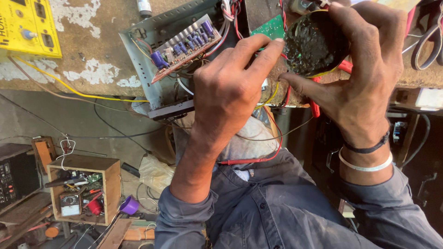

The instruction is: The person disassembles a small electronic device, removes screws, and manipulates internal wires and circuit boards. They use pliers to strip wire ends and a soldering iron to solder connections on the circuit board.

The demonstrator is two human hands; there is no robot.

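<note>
My right hand (364,78) grips a round black transformer (314,44) with a glossy wrapped surface, fingers curled over its top and thumb under it. My left hand (230,87) reaches up beside it, the index fingertip touching the transformer's left edge. Both hands hover over an open grey metal amplifier chassis (147,50) lying on the worn workbench. Inside the chassis sits a brown circuit board (184,46) with blue capacitors, and a green circuit board (270,27) lies close to the transformer. Red and yellow wires run under my hands.
A yellow instrument box (27,25) stands at the bench's far left, a yellow wire (69,87) trailing from it. On the floor, a wooden box (85,189) holds a meter and tools, with a purple cup (130,205) beside it. Cables hang at the right.
</note>
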